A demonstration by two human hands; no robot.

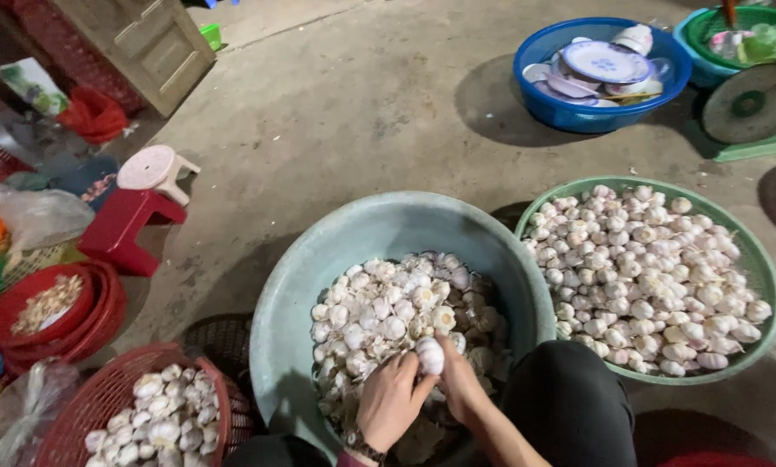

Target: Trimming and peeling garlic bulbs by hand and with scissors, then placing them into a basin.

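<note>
Both my hands meet over a large pale green basin (336, 251) heaped with garlic bulbs (388, 311) and papery skins. My left hand (391, 399) and my right hand (459, 380) together grip one white garlic bulb (430, 355) just above the heap. A watch or bracelet circles my left wrist. My dark-trousered knee (570, 402) rests against the basin's right rim.
A green basket (764, 268) full of garlic stands to the right, a red basket (94, 406) with garlic at lower left. Farther off on the concrete floor are a blue tub (535, 52) of dishes, a green weighing scale (751, 104), small red and white stools (137, 216), and red bowls (25, 320).
</note>
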